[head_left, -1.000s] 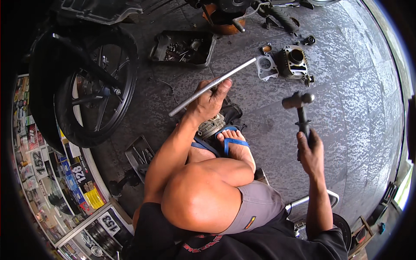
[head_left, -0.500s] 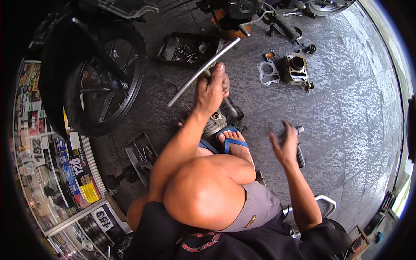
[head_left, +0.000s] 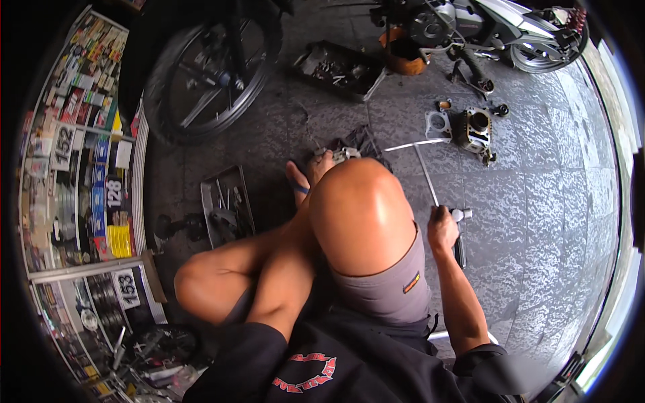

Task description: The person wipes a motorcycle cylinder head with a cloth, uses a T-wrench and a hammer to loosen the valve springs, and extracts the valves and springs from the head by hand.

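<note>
My right hand (head_left: 441, 228) is closed round the lower end of a T-handle wrench (head_left: 426, 173). Its shaft points away from me, with the crossbar at the far end over the floor. Right beside this hand lies a hammer (head_left: 461, 215), its dark grip toward me. My left hand (head_left: 323, 162) reaches down between my legs, its fingers curled against a grey metal engine part (head_left: 345, 154). My raised knee hides much of that part. Behind it is a dark crumpled cloth (head_left: 366, 141).
An engine cylinder (head_left: 478, 127) and a gasket (head_left: 438, 125) lie at right. Farther off are a tray of small parts (head_left: 339, 70), an orange bowl (head_left: 405, 57) and a motorcycle (head_left: 470, 27). A wheel (head_left: 215, 80), tool tray (head_left: 228, 201) and display case (head_left: 87, 201) stand left.
The T-handle wrench has passed from my left hand to my right, which was open before. My left hand has gone down to the engine part. The view has shifted.
</note>
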Action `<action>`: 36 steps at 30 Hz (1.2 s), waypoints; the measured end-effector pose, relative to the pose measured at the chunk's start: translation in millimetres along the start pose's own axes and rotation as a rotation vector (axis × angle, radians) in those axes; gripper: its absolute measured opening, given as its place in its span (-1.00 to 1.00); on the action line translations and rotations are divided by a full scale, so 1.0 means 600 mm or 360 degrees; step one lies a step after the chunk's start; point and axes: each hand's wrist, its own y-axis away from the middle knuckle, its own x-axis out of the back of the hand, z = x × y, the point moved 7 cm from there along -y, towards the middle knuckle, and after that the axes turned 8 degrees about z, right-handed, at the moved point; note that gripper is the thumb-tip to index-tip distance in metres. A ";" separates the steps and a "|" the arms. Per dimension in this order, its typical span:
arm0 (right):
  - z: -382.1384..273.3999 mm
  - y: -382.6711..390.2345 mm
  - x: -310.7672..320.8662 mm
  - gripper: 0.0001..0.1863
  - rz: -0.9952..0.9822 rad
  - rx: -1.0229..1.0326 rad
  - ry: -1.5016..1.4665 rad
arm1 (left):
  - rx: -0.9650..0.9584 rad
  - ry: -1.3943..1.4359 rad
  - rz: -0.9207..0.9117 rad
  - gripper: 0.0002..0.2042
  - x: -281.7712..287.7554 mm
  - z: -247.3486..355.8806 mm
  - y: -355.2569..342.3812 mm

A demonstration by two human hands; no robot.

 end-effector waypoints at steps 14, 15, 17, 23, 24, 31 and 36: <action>-0.278 -0.128 -0.114 -0.63 -0.0328 0.0172 -0.1100 | 0.0952 0.0249 0.0551 -0.36 0.025 -0.183 -0.028; -0.322 -0.135 -0.130 -0.57 -0.0372 0.0266 -0.1078 | 0.0978 0.0212 0.0485 -0.42 0.026 -0.191 -0.039; -0.363 -0.136 -0.192 -0.52 -0.0832 0.0080 -0.0991 | 0.0970 0.0214 0.0379 -0.47 0.017 -0.189 -0.045; -0.380 -0.124 -0.230 -0.52 -0.0419 0.0084 -0.1061 | 0.0968 0.0599 0.0223 -0.51 0.001 -0.182 -0.067; -0.378 -0.119 -0.227 -0.49 -0.0440 0.0029 -0.1102 | 0.0960 0.0682 0.0252 -0.50 0.003 -0.179 -0.066; -0.238 -0.137 -0.306 -0.55 -0.1067 -0.1253 -0.1988 | 0.0093 -0.0127 0.0370 -0.55 -0.046 0.011 0.036; -0.259 -0.089 -0.279 -0.57 -0.1917 -0.1522 -0.2909 | -0.1137 -0.0573 0.0395 -0.58 -0.068 0.174 0.161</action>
